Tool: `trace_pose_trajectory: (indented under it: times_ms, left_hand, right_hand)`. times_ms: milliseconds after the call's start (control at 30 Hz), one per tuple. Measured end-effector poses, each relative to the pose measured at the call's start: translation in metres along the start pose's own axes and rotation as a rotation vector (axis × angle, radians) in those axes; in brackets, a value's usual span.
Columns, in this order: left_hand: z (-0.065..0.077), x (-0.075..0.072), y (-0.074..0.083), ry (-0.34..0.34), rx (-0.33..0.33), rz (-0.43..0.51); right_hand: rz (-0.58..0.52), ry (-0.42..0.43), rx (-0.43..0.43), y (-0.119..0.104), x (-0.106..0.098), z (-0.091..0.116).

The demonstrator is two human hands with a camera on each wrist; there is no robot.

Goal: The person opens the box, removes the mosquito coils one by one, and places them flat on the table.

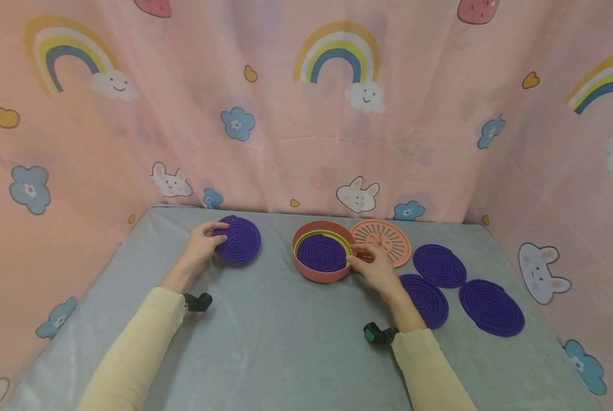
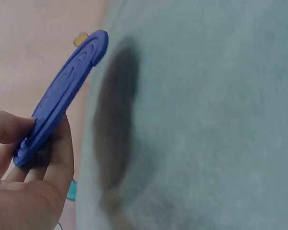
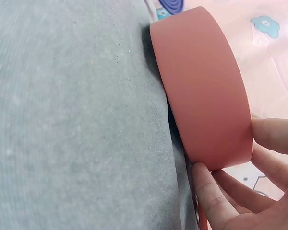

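My left hand [image 1: 201, 242] pinches the edge of a purple mosquito coil [image 1: 241, 240] between thumb and fingers. In the left wrist view the coil [image 2: 62, 96] is tilted above the cloth, its shadow beside it. My right hand [image 1: 375, 268] holds the right side of a round pink tin [image 1: 321, 277], with thumb and fingers at its rim and wall. Another purple coil [image 1: 321, 253] lies inside the tin, within a yellow inner ring [image 1: 332, 233]. The right wrist view shows the tin's smooth outer wall [image 3: 201, 86] and fingers [image 3: 213, 196] against its lower end.
A slotted orange-pink lid [image 1: 396, 242] lies just right of the tin, partly behind my right hand. Three more purple coils, one of them nearest my forearm [image 1: 427, 302], lie at the right. A grey cloth [image 1: 286, 354] covers the table; a patterned pink curtain [image 1: 286, 160] hangs behind.
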State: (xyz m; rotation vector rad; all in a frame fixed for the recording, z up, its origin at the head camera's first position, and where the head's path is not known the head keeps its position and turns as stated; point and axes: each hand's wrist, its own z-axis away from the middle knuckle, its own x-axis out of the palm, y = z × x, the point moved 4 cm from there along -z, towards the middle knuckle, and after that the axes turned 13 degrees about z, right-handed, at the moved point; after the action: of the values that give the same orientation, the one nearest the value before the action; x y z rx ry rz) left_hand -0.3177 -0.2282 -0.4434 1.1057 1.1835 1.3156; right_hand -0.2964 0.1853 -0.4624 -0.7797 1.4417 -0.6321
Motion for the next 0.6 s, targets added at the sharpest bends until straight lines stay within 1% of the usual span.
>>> trace_pose_trajectory:
  times_ms: [167,367,467,600]
  left_hand:
    - [-0.004,-0.011,-0.011,0.039,-0.041,-0.027]
    - [-0.007,-0.021,-0.021,0.062,-0.088,-0.007]
    - [-0.006,-0.025,-0.023,0.085,-0.087,-0.070]
    - [-0.005,-0.028,-0.022,0.116,-0.056,-0.214]
  right_hand:
    - [0.005,-0.003,0.008,0.000,0.000,0.002]
    - [0.005,-0.006,0.008,-0.001,-0.001,0.002]
    - [0.001,-0.007,0.010,-0.001,-0.001,0.002]
    - [0.003,-0.010,0.012,-0.002,-0.001,0.002]
